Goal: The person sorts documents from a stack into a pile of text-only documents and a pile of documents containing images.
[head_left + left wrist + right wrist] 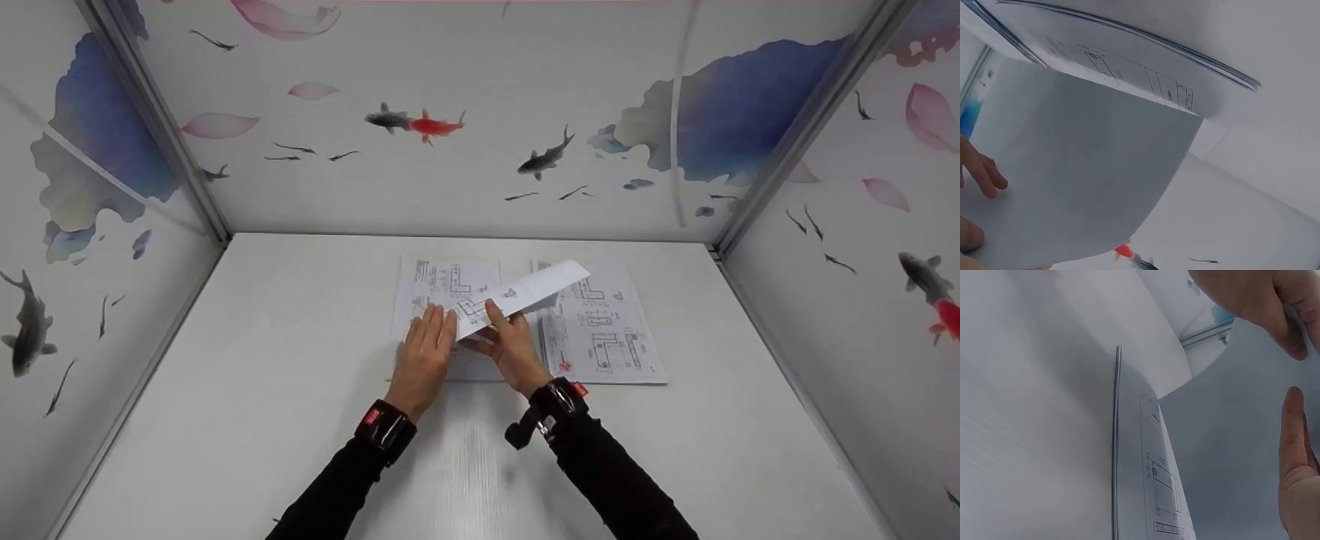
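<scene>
A white paper sheet (517, 296) printed with a technical drawing is lifted and tilted, its plain underside (1089, 152) filling much of the left wrist view. My right hand (519, 358) pinches it, thumb on the printed face and fingers beneath. At the sheet's left end is my left hand (424, 364), its fingers lying straight and close together; from below, its thumb (1289, 337) appears against the underside. Below the hands lie a left paper stack (427, 281) and a right paper stack (622, 330), both showing drawings. The hands cover part of the left stack.
The white table (247, 375) extends around the papers. Printed panels stand around it: a back wall (450, 180), a left wall (45, 247) and a right wall (847, 292). A wrist device with a small black camera (519, 435) hangs beside my right wrist.
</scene>
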A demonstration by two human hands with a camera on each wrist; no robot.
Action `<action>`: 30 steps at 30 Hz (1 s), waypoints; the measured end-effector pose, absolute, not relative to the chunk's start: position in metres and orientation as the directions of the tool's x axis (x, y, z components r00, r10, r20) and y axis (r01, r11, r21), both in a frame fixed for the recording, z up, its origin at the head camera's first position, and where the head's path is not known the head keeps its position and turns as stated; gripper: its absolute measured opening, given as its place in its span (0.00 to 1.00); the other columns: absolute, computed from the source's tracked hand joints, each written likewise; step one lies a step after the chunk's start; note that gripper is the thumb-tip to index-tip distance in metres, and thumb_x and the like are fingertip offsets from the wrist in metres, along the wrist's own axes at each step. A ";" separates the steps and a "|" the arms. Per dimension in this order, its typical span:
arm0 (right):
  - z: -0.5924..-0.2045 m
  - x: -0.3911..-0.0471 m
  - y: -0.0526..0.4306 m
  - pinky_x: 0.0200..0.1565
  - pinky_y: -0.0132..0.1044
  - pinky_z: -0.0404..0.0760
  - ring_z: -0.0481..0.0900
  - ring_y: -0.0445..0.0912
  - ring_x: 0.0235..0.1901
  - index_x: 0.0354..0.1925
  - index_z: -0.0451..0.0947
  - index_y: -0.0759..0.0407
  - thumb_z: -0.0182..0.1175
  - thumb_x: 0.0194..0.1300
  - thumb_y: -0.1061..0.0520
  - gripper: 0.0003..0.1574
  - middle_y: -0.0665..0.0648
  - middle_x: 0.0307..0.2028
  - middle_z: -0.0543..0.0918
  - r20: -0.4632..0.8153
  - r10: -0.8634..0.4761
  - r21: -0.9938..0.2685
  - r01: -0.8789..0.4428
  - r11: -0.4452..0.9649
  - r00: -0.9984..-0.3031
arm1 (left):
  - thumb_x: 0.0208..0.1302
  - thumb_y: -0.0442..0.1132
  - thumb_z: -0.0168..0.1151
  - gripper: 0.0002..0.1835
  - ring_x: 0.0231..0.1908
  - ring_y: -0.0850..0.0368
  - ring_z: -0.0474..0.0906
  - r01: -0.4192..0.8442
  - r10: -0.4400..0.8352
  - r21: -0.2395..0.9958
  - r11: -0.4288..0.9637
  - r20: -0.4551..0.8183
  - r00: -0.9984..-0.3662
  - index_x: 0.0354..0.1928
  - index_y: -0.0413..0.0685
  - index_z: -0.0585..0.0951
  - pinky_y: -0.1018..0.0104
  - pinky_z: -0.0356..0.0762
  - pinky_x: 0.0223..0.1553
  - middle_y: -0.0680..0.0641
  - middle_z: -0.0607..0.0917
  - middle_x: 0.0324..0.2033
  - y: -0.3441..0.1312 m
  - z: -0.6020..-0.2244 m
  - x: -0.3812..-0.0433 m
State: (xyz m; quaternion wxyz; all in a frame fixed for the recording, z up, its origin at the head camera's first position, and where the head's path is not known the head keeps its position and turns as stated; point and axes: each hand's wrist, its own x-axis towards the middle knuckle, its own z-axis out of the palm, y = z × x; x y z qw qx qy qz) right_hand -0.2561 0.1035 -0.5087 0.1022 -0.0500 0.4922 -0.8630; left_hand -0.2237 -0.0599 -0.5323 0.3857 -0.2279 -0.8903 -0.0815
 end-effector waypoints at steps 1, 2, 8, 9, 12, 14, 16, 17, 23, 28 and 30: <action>-0.508 -0.256 0.104 0.46 0.46 0.84 0.85 0.49 0.45 0.68 0.59 0.62 0.54 0.74 0.48 0.33 0.58 0.51 0.83 -0.022 -0.211 -0.860 0.126 -0.495 -0.977 | 0.58 0.21 0.60 0.26 0.62 0.40 0.74 0.484 0.359 -0.043 0.874 0.729 -0.583 0.61 0.34 0.75 0.46 0.74 0.59 0.33 0.79 0.58 -0.058 -0.533 -0.223; -0.508 -0.257 0.105 0.44 0.43 0.85 0.86 0.48 0.43 0.66 0.62 0.63 0.54 0.74 0.49 0.30 0.57 0.49 0.84 -0.030 -0.193 -0.861 0.123 -0.493 -0.981 | 0.57 0.21 0.60 0.26 0.62 0.40 0.74 0.499 0.374 -0.054 0.865 0.733 -0.568 0.61 0.34 0.75 0.46 0.74 0.59 0.33 0.79 0.58 -0.057 -0.533 -0.222; -0.503 -0.261 0.112 0.40 0.35 0.84 0.86 0.45 0.41 0.61 0.69 0.63 0.49 0.76 0.55 0.20 0.54 0.44 0.85 -0.068 -0.147 -0.874 0.130 -0.468 -0.987 | 0.63 0.28 0.60 0.25 0.66 0.42 0.70 0.602 0.435 -0.022 0.798 0.713 -0.550 0.63 0.41 0.75 0.47 0.69 0.64 0.37 0.76 0.62 -0.050 -0.533 -0.219; -0.503 -0.261 0.114 0.40 0.36 0.84 0.86 0.45 0.41 0.61 0.68 0.62 0.48 0.76 0.55 0.20 0.54 0.45 0.85 -0.073 -0.154 -0.877 0.137 -0.461 -0.985 | 0.65 0.32 0.61 0.25 0.67 0.42 0.68 0.622 0.436 0.014 0.783 0.701 -0.564 0.64 0.42 0.74 0.47 0.68 0.65 0.37 0.75 0.64 -0.050 -0.532 -0.218; -0.502 -0.263 0.124 0.43 0.36 0.83 0.85 0.45 0.44 0.62 0.68 0.60 0.48 0.76 0.54 0.21 0.54 0.47 0.84 -0.090 -0.187 -0.886 0.164 -0.433 -0.978 | 0.68 0.46 0.61 0.28 0.70 0.44 0.63 0.666 0.415 0.171 0.726 0.663 -0.623 0.67 0.44 0.71 0.47 0.63 0.68 0.39 0.71 0.67 -0.051 -0.531 -0.217; -0.502 -0.264 0.130 0.45 0.37 0.83 0.85 0.45 0.45 0.63 0.67 0.58 0.49 0.76 0.54 0.21 0.53 0.47 0.84 -0.103 -0.216 -0.901 0.183 -0.393 -0.971 | 0.70 0.53 0.57 0.31 0.72 0.45 0.61 0.656 0.373 0.303 0.691 0.629 -0.682 0.69 0.44 0.70 0.49 0.61 0.69 0.40 0.70 0.68 -0.052 -0.529 -0.217; -0.502 -0.265 0.135 0.47 0.38 0.82 0.85 0.46 0.46 0.64 0.67 0.57 0.50 0.75 0.54 0.22 0.52 0.48 0.84 -0.116 -0.246 -0.909 0.202 -0.364 -0.962 | 0.73 0.53 0.53 0.30 0.72 0.46 0.61 0.615 0.307 0.450 0.648 0.584 -0.752 0.69 0.43 0.69 0.50 0.61 0.70 0.40 0.70 0.68 -0.055 -0.526 -0.219; -0.503 -0.265 0.137 0.48 0.39 0.82 0.85 0.46 0.46 0.64 0.67 0.57 0.51 0.75 0.54 0.23 0.52 0.48 0.84 -0.123 -0.264 -0.913 0.213 -0.348 -0.957 | 0.74 0.52 0.51 0.29 0.71 0.46 0.62 0.587 0.270 0.517 0.624 0.562 -0.782 0.69 0.42 0.69 0.50 0.61 0.70 0.40 0.71 0.68 -0.057 -0.525 -0.220; -0.502 -0.265 0.147 0.51 0.41 0.80 0.84 0.49 0.49 0.65 0.66 0.55 0.51 0.75 0.55 0.23 0.54 0.49 0.85 -0.142 -0.345 -0.902 0.265 -0.342 -0.928 | 0.77 0.48 0.47 0.24 0.60 0.49 0.76 0.417 0.107 0.801 0.430 0.413 -0.904 0.64 0.40 0.74 0.51 0.72 0.61 0.41 0.77 0.62 -0.073 -0.527 -0.233; -0.500 -0.267 0.151 0.50 0.42 0.82 0.85 0.50 0.49 0.63 0.68 0.55 0.54 0.73 0.56 0.22 0.56 0.49 0.85 -0.123 -0.380 -0.869 0.285 -0.406 -0.917 | 0.76 0.52 0.47 0.24 0.48 0.54 0.79 0.233 0.039 0.911 0.340 0.234 -0.972 0.63 0.46 0.77 0.55 0.76 0.52 0.45 0.81 0.59 -0.083 -0.533 -0.240; -0.499 -0.268 0.152 0.49 0.42 0.82 0.85 0.51 0.48 0.61 0.70 0.56 0.54 0.73 0.56 0.20 0.56 0.48 0.86 -0.120 -0.399 -0.856 0.298 -0.422 -0.909 | 0.76 0.52 0.48 0.24 0.46 0.54 0.79 0.174 0.028 0.932 0.318 0.174 -0.984 0.62 0.46 0.78 0.57 0.76 0.51 0.45 0.83 0.56 -0.086 -0.536 -0.242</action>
